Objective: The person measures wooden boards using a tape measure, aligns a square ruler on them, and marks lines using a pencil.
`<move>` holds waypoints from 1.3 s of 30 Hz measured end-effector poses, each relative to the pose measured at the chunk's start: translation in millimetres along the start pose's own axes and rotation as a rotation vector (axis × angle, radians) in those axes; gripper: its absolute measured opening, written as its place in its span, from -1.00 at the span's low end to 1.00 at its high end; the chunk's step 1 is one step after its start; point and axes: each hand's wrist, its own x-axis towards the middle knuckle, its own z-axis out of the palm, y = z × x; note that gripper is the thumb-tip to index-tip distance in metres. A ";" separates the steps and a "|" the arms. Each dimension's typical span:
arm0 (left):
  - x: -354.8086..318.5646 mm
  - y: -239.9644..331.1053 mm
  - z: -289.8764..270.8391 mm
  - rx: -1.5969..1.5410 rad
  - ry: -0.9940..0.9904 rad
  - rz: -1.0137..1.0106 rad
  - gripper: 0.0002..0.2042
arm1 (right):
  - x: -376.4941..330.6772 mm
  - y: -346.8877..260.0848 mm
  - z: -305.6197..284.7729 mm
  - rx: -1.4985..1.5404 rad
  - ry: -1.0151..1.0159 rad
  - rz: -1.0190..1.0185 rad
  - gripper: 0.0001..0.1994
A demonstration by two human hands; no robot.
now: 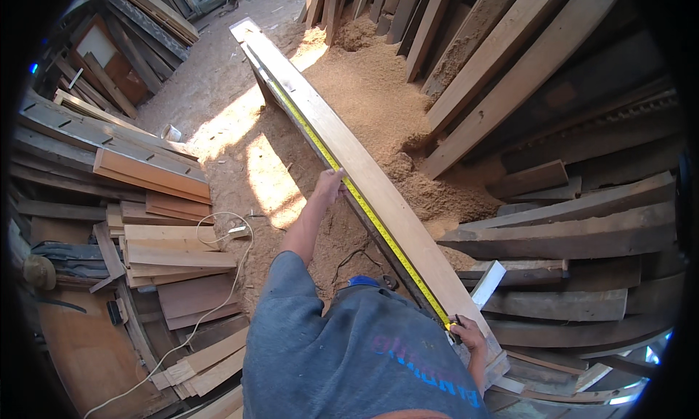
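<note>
While the yellow tape measure (349,186) runs along the long plank's (378,193) left edge, the left hand (329,184) pinches the tape mid-board and the right hand (470,337) grips it at the near end, sawdust (364,91) underneath.

One long plank (378,193) lies across the middle, with one yellow tape (364,200) stretched along it. Two hands are on it: the left hand (330,184) and the right hand (470,335). One white cord (218,295) loops over the floor. The boards stacked left and leaning right are too many to count.
</note>
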 end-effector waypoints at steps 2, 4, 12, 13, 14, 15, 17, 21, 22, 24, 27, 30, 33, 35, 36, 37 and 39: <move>3.4 5.8 -14.6 0.038 -0.007 0.030 -0.74 | -11.0 -7.7 3.5 0.121 -0.040 0.010 -0.62; 5.5 -9.1 -12.6 0.050 -0.060 0.068 -0.73 | -1.0 -38.2 17.3 0.040 -0.014 -0.039 -0.63; -110.4 -124.3 102.0 -0.059 -0.326 -0.174 -0.77 | 102.5 -139.8 85.0 -0.166 0.203 -0.283 -0.59; -119.2 -121.1 105.6 -0.133 -0.259 -0.225 -0.77 | 106.0 -144.2 89.1 -0.170 0.201 -0.285 -0.59; -113.8 -118.4 103.0 -0.136 -0.261 -0.222 -0.77 | 107.9 -148.3 90.8 -0.174 0.202 -0.300 -0.55; -104.3 -112.8 96.5 -0.110 -0.236 -0.197 -0.77 | 109.3 -149.6 91.1 -0.180 0.198 -0.316 -0.52; -81.3 -92.7 80.0 -0.092 -0.208 -0.130 -0.78 | 110.0 -129.7 85.3 -0.198 0.192 -0.305 -0.50; -4.7 -41.8 16.2 -0.089 -0.068 0.017 -0.78 | 71.5 -92.6 61.8 -0.217 0.113 -0.196 -0.51; 12.9 -26.4 0.1 -0.083 -0.030 0.048 -0.78 | 59.3 -80.3 54.4 -0.207 0.091 -0.178 -0.53; 49.4 -2.5 -29.4 -0.153 0.044 0.085 -0.77 | 32.4 -54.8 42.5 -0.197 0.082 -0.139 -0.53; 59.7 33.0 -33.1 -0.153 0.095 0.102 -0.76 | 4.0 -50.2 40.3 -0.103 0.079 -0.030 -0.55; 65.3 40.1 -36.0 -0.201 0.146 0.107 -0.76 | -4.3 -75.5 51.5 -0.073 0.062 0.007 -0.59; 70.7 16.7 -32.7 -0.182 0.066 0.141 -0.79 | 22.2 -93.8 68.1 -0.154 0.085 -0.084 -0.62; 62.8 2.6 -21.6 -0.141 0.061 0.126 -0.79 | 42.8 -103.0 80.3 -0.182 0.124 -0.149 -0.63; 55.9 -3.8 -19.5 -0.105 0.069 0.114 -0.80 | 50.9 -112.4 85.8 -0.213 0.160 -0.196 -0.61; 50.5 -8.2 -17.3 -0.108 0.075 0.118 -0.80 | 59.3 -122.4 90.4 -0.243 0.195 -0.245 -0.59; 42.2 -17.2 -11.0 -0.089 0.063 0.052 -0.81 | 75.0 -143.2 97.3 -0.252 0.190 -0.239 -0.58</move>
